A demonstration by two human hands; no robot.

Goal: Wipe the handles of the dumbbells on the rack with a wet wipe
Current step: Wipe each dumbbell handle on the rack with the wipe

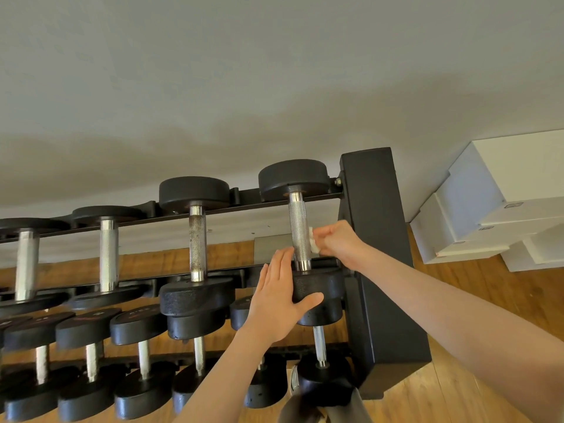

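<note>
Your right hand [337, 239] pinches the wet wipe [313, 242] against the rightmost top-rack dumbbell's handle [300, 232]. Your left hand [279, 296], fingers straight, steadies its near head [320, 290].

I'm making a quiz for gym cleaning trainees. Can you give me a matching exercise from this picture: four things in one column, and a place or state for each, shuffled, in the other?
Column one:
1. small white wet wipe
2. left hand
3. black metal rack end panel
4. stacked white boxes

Column two:
A. on the wooden floor by the wall, far right
B. pinched in the right hand against the knurled steel handle
C. open, on the near black round head of the rightmost upper dumbbell
D. upright, just right of that dumbbell

Pairs: 1-B, 2-C, 3-D, 4-A
</note>
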